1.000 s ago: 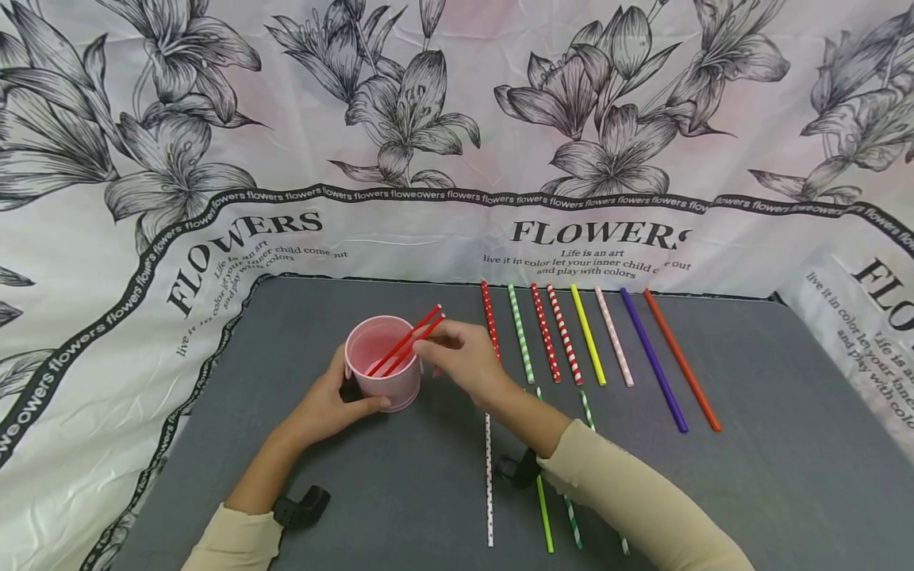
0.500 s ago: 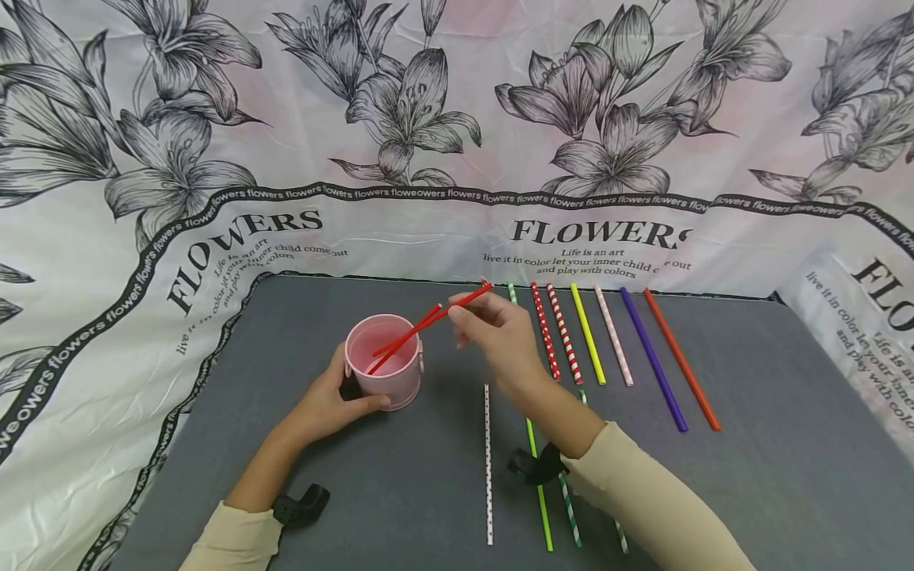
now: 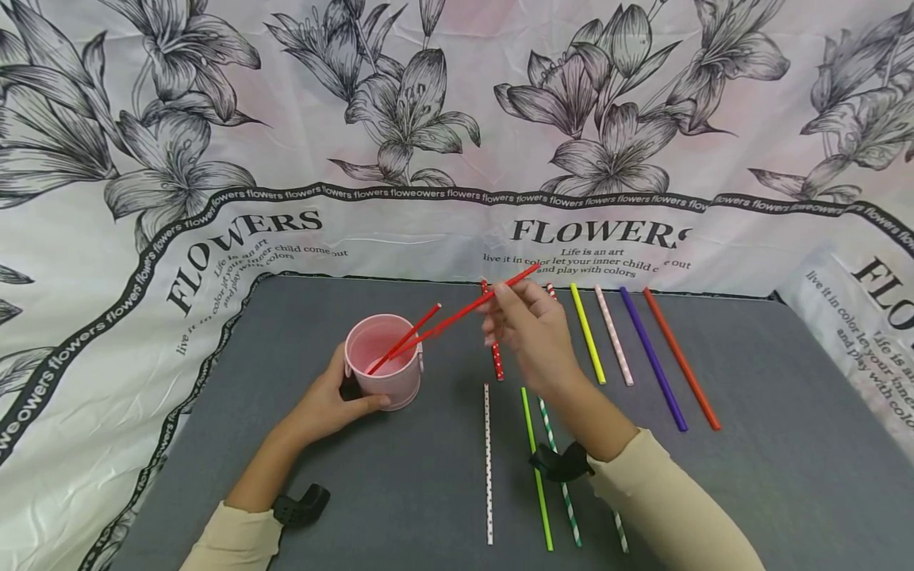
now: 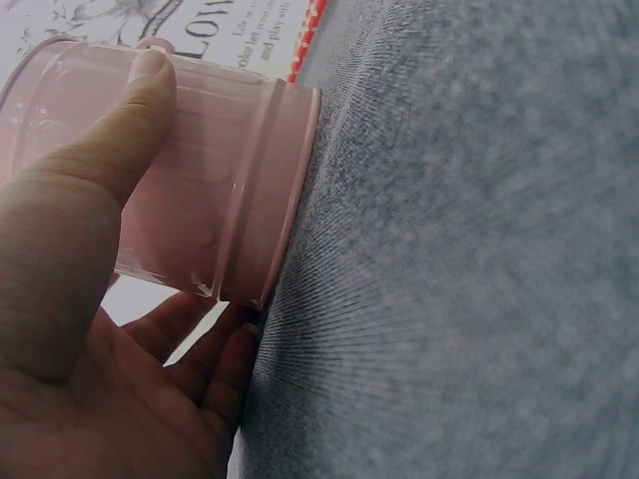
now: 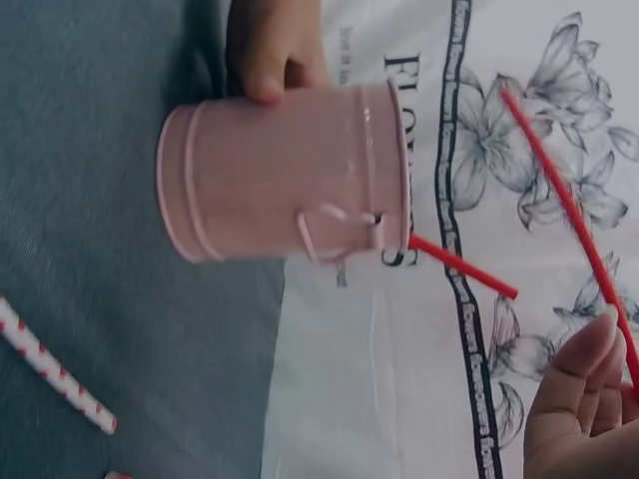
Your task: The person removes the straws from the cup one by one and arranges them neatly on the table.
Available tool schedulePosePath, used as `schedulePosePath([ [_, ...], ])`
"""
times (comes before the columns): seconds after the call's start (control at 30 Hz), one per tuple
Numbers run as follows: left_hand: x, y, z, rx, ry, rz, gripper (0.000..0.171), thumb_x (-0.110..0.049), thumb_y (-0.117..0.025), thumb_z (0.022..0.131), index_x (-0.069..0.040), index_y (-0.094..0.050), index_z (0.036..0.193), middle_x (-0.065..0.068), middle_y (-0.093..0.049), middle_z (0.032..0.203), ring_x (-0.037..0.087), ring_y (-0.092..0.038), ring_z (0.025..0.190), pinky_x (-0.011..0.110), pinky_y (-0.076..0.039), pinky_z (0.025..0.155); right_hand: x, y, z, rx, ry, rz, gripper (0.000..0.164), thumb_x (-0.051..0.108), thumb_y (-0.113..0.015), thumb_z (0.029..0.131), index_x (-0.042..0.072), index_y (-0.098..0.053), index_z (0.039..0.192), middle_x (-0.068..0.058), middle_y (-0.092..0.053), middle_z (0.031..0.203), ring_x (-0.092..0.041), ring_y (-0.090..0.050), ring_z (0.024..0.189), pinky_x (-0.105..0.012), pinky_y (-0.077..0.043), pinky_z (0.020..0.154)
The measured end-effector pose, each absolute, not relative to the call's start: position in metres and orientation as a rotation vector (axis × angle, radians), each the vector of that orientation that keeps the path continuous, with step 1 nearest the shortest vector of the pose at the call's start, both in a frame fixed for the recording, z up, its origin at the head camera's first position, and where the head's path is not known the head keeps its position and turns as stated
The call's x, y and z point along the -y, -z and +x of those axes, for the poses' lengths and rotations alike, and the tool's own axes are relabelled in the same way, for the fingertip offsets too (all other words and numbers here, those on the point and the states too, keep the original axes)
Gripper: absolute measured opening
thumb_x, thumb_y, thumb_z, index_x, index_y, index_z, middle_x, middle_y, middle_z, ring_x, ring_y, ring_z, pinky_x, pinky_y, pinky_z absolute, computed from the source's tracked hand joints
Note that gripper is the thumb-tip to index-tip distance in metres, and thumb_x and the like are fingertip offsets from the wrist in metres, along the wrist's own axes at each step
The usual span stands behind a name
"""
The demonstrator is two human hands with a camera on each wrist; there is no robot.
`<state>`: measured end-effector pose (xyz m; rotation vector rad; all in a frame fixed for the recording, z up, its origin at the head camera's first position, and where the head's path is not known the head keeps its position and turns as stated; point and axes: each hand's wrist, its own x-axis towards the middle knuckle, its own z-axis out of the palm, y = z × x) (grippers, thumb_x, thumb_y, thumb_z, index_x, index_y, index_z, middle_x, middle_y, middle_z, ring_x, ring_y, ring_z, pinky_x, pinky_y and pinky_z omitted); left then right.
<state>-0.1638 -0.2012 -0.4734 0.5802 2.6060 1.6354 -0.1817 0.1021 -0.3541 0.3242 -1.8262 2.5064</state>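
My left hand (image 3: 330, 403) holds a small pink bucket (image 3: 389, 390) from its left side, thumb along the near side. The left wrist view shows the bucket (image 4: 205, 190) standing on the grey surface. One red straw (image 3: 425, 319) leans inside and sticks out over the rim. Near its upper end, a second red straw (image 3: 460, 312) is pinched between the thumb and fingers of my right hand (image 3: 537, 339). In the right wrist view this held straw (image 5: 559, 190) is up beyond the bucket's rim, apart from it. The bucket's folded handle faces that camera.
Several straws lie in rows on the grey table (image 3: 400, 500): a red dotted one (image 3: 497, 361), a white dotted one (image 3: 489, 476), a green one (image 3: 542, 500), a yellow one (image 3: 588, 333), a purple one (image 3: 653, 361) and an orange one (image 3: 681, 359). Flower-printed cloth (image 3: 414, 230) hangs behind.
My right hand has moved right and a little up, drawing one red straw out of the bucket. The left hand and the bucket have stayed in place.
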Motion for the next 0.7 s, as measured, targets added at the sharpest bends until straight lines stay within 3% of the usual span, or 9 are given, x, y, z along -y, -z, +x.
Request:
schedulePosePath([
  [0.2, 0.201, 0.474, -0.164, -2.609, -1.637, 0.575, 0.093, -0.025, -0.088, 0.078, -0.022, -0.029, 0.150, 0.002, -0.050, 0.139, 0.021, -0.047, 0.121, 0.055, -0.040, 0.101, -0.116, 0.356, -0.178, 1.895, -2.462, 0.399, 0.019, 0.021, -0.047, 0.108, 0.004, -0.055, 0.105, -0.008, -0.070, 0.089, -0.021, -0.061, 0.069, -0.030, -0.055, 0.062],
  [0.7, 0.202, 0.476, -0.165, -2.599, -1.653, 0.602, 0.092, -0.023, -0.088, 0.078, -0.022, -0.030, 0.150, 0.001, -0.050, 0.139, 0.020, -0.047, 0.120, 0.054, -0.040, 0.101, -0.150, 0.374, -0.175, 2.239, -2.235, 0.374, 0.023, 0.018, -0.055, 0.105, -0.002, -0.059, 0.115, -0.010, -0.059, 0.077, -0.016, -0.052, 0.056, -0.030, -0.053, 0.054],
])
